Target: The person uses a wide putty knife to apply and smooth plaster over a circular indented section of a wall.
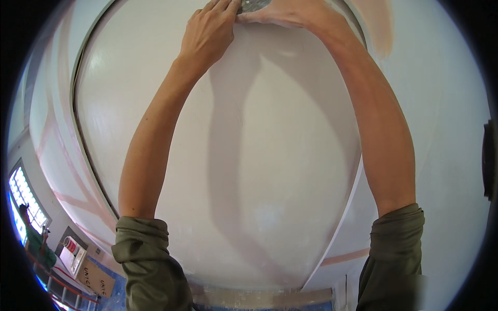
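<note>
High on a pale, smooth panel, both my arms reach up to the top of the picture. My left hand shows its back, with fingers stretched upward against the panel and their tips partly cut off. Beside its inner edge is a grey, mottled flat piece, only partly in view; its kind cannot be told. My right hand is at that piece, its thumb reaching leftward along the lower edge. The right fingers are mostly beyond the picture's top. Both olive sleeves are rolled to the forearms.
A dark gap runs along the panel's left edge. Reddish-brown smears mark the pale surface around it. At lower left are a person in green, a cardboard box, a red-and-white bucket and a ladder.
</note>
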